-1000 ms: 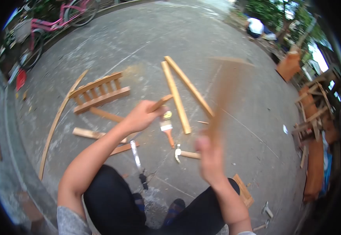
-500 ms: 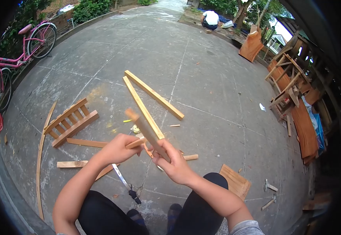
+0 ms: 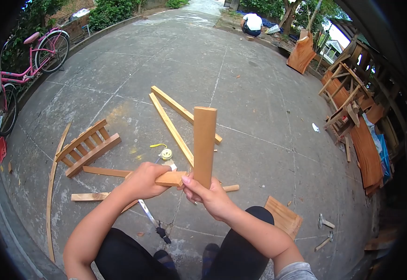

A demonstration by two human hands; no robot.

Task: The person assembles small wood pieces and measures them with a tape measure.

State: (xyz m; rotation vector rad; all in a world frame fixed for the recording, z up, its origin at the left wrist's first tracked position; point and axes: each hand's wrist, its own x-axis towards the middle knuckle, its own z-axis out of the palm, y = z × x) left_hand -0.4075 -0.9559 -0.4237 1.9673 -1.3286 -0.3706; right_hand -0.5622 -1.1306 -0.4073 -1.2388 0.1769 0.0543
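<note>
My right hand is closed around the lower end of a flat brown wooden board, which stands upright with its wide face toward me. A shorter wooden piece is gripped in my left hand, its end pointing right, close to the foot of the board. My right thumb lies at the end of this shorter piece. Just beyond my left hand, a yellow-green tape measure rests on the concrete. Two long pale wood strips lie behind the upright board, which partly covers them.
At left are a slatted wooden frame and a long thin strip. A saw-like blade with a dark handle lies before my feet. By my right knee are a square board and two hammers. A person crouches far off.
The board in my right hand has turned from a tilted, edge-on position to upright, its wide face now toward me. The shorter piece's end now shows at the board's foot.
</note>
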